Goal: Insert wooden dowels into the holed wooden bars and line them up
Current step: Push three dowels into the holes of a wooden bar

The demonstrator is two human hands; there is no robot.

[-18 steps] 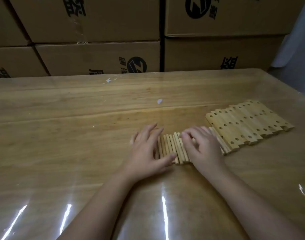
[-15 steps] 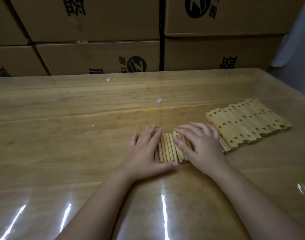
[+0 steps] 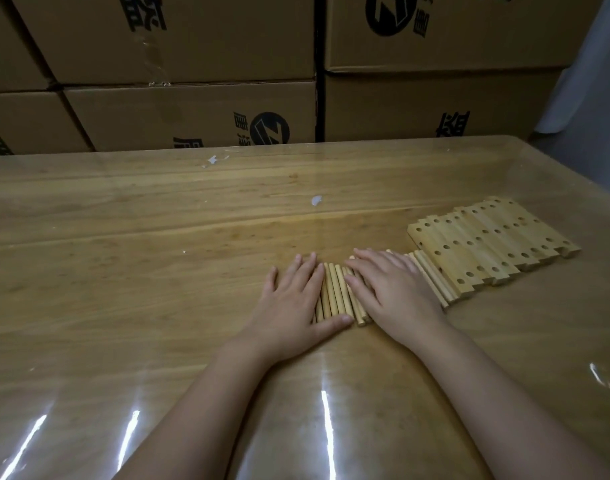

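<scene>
At centre frame, both hands lie flat, fingers straight, on a row of wooden dowels on the tabletop: left hand at the row's left end, right hand over its right part. Holed wooden bars lie side by side at right; cardboard boxes fill the top.

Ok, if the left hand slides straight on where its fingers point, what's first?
The way looks free: bare table ahead of the left hand, only a flat white fleck, then probably the cardboard boxes beyond the far edge.

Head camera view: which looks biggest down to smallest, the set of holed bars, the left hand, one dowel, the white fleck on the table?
1. set of holed bars
2. left hand
3. one dowel
4. white fleck
</scene>
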